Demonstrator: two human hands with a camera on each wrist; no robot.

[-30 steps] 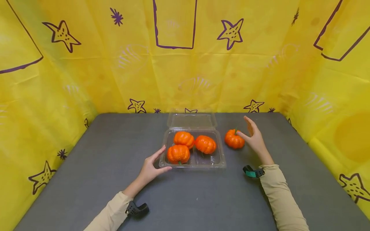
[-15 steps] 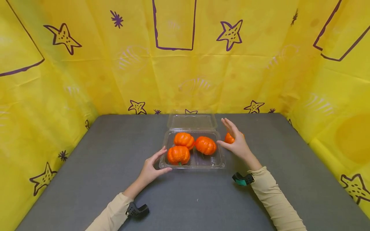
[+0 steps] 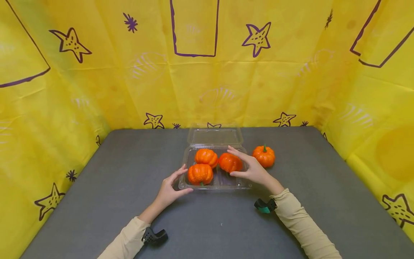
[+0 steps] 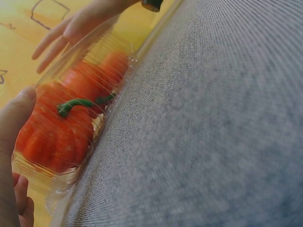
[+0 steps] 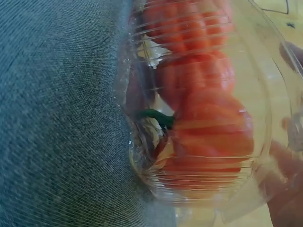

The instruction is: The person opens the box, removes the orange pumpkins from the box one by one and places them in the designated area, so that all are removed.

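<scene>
Left hand (image 3: 168,187) has thumb and fingers spread at the clear box (image 3: 228,181)'s lower-left corner, mid-frame. Right hand (image 3: 253,171)'s wide too, around its right-side orange pumpkin (image 3: 228,163); can't tell if they're touching.

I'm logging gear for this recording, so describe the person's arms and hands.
The left hand and right hand are bare. The sleeves are long, plain beige and slightly wrinkled. A black mount with small holes sits at each wrist; the right one has a green patch. No cables show.
</scene>
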